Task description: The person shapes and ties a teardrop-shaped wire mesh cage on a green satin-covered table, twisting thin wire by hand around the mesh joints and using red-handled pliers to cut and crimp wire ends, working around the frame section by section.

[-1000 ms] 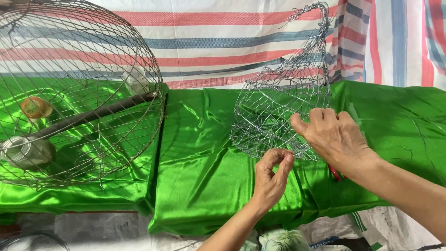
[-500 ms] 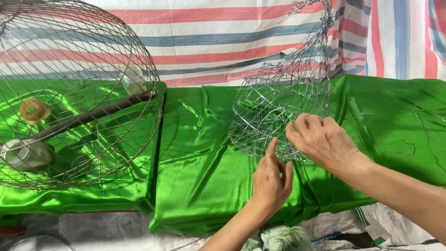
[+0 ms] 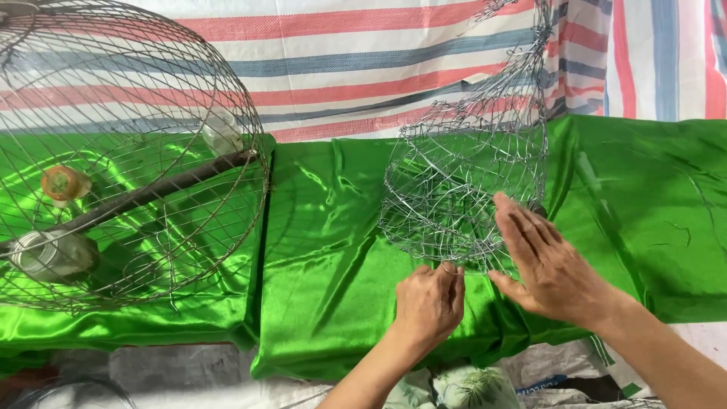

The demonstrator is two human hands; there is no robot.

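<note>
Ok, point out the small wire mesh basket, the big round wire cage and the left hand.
Small wire mesh basket (image 3: 462,189), head view, on its woven side.
Big round wire cage (image 3: 144,98), head view, on its domed wires.
Left hand (image 3: 430,303), head view, on its back.

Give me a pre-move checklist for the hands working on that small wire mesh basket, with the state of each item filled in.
1. Left hand pinching the bottom rim of the wire mesh basket: ok.
2. Right hand flat against the basket's side, fingers spread: ok.
3. Basket resting on the green cloth: ok.
4. Large wire cage apart from the basket, on the left: ok.
5. Sharp loose wire ends near the fingertips: cannot tell.
6. Tool held in either hand: none visible, ok.
</note>
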